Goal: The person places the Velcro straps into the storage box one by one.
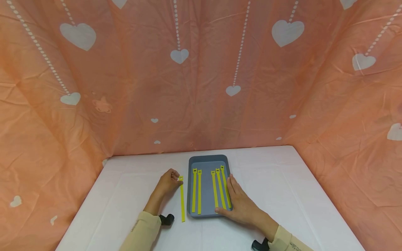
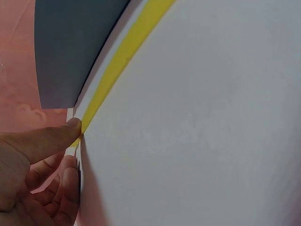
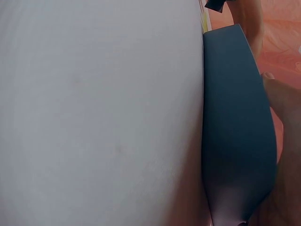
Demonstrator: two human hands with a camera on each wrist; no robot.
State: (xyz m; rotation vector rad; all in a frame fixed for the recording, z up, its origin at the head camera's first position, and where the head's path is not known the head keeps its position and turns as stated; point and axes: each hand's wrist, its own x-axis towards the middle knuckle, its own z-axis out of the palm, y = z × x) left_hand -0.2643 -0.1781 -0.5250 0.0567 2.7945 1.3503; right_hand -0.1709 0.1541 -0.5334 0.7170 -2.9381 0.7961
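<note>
A grey-blue tray [image 1: 205,195] lies on the white table. Inside it are several yellow hook-and-loop cable ties, two at the left, among them one cable tie [image 1: 199,191], and a group at the right. Left of the tray, another yellow cable tie [image 1: 183,205] lies lengthwise, and my left hand [image 1: 168,182] pinches its slotted head between thumb and curled fingers. In the left wrist view the thumb [image 2: 51,139] touches the strap [image 2: 110,75]. My right hand [image 1: 242,205] rests along the tray's right side with straight fingers, its thumb across the front right corner.
White cloth covers the table [image 1: 125,195]. A pink-orange curtain [image 1: 194,87] with white hearts stands behind and at both sides. Black wrist devices, one at the left sleeve [image 1: 167,219] and one at the right sleeve [image 1: 260,244], sit under the wrists.
</note>
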